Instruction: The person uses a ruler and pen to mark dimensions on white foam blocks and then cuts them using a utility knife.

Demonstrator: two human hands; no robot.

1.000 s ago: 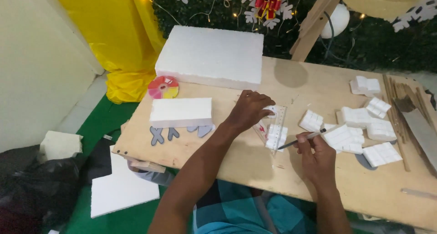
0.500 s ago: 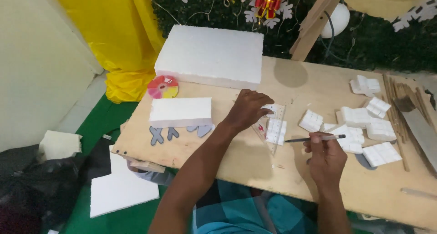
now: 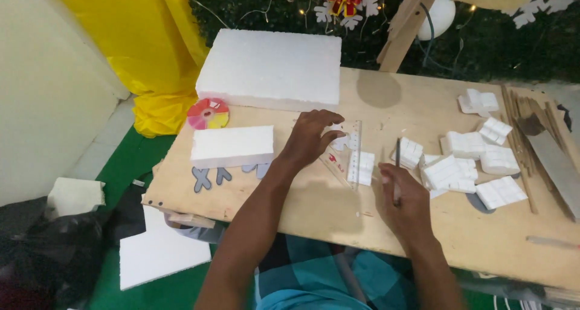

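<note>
My left hand point(image 3: 311, 135) presses down on a clear plastic set square point(image 3: 344, 156) that lies over a small white foam piece point(image 3: 364, 167) on the wooden board point(image 3: 338, 207). My right hand point(image 3: 403, 200) grips a dark pen point(image 3: 397, 159), held nearly upright on the board just right of the foam piece. Several cut white foam pieces point(image 3: 465, 165) lie to the right of that hand.
A big white foam slab point(image 3: 272, 68) sits at the board's back left, a smaller foam block point(image 3: 232, 146) in front of it, a colourful disc point(image 3: 208, 113) beside them. Wooden sticks and a metal blade point(image 3: 553, 159) lie at the right edge. Foam sheets point(image 3: 160, 252) lie on the floor.
My right hand has turned the pen from pointing left across the board to pointing away, tip up. My left hand stays on the set square.
</note>
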